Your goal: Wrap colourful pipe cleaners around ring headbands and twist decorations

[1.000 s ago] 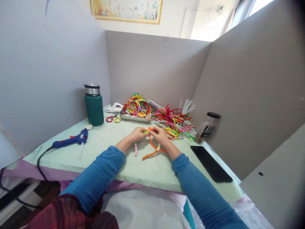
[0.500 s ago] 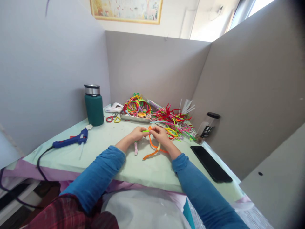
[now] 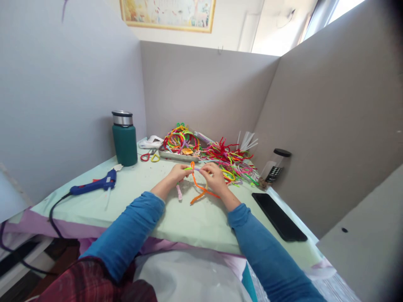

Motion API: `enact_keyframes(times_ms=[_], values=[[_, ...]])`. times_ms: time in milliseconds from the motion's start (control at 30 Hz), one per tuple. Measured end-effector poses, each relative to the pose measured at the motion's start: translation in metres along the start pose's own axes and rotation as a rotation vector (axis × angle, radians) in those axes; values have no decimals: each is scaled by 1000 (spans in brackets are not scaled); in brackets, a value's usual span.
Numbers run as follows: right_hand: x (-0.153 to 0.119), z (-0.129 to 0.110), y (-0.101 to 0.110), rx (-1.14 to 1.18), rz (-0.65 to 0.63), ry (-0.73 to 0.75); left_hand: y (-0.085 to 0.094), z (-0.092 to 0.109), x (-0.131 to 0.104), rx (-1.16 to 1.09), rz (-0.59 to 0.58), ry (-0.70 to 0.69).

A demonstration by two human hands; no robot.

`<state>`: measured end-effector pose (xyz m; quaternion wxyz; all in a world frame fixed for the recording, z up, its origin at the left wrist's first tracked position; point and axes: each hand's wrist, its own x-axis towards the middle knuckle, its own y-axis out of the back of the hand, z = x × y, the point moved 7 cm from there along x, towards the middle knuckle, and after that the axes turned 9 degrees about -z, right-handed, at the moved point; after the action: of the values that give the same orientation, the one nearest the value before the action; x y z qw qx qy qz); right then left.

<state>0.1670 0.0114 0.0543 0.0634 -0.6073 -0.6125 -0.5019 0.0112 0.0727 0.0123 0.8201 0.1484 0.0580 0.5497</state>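
Over the middle of the table, my left hand point(image 3: 179, 172) pinches the green part of a fuzzy pipe-cleaner band. My right hand point(image 3: 213, 173) is closed on the lilac part of the same band, a little to the right. An orange pipe cleaner point(image 3: 197, 183) loops up around the band between my hands. Its tail hangs down and crosses another orange strand point(image 3: 197, 198) near the tabletop. A pink fuzzy end point(image 3: 179, 193) dangles below my left hand. My palms and fingers hide the rest of the band.
A metal tray point(image 3: 179, 157) heaped with colourful pipe-cleaner rings sits at the back, loose pipe cleaners point(image 3: 225, 152) beside it. A green bottle point(image 3: 124, 144) and blue glue gun point(image 3: 94, 185) are left. A black phone point(image 3: 278, 217) and clear jar point(image 3: 276, 165) are right. Grey panels enclose the table.
My hands have drawn slightly apart, showing the lilac part of the band between them. The orange loop has shifted left and up, nearer my left hand.
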Motion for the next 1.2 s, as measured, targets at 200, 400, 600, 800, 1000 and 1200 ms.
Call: enact_keyframes(times_ms=[200, 400, 600, 800, 1000, 1200], values=[[-4, -25, -17, -384, -169, 87, 2, -1, 0, -21, 41, 22], [-8, -36, -35, -640, -323, 104, 0, 2, -2, -46, 30, 9], [-8, -38, -35, -550, -247, 96, 2, 2, -2, 16, 31, -4], [-3, -29, -19, -303, -80, 118, 1, -1, 0, 73, 6, 17], [-2, -19, -16, -161, -41, 41, -6, 0, -1, 134, -77, 16], [-2, -4, -13, -53, 8, -120, -14, 5, -5, 115, -132, -36]])
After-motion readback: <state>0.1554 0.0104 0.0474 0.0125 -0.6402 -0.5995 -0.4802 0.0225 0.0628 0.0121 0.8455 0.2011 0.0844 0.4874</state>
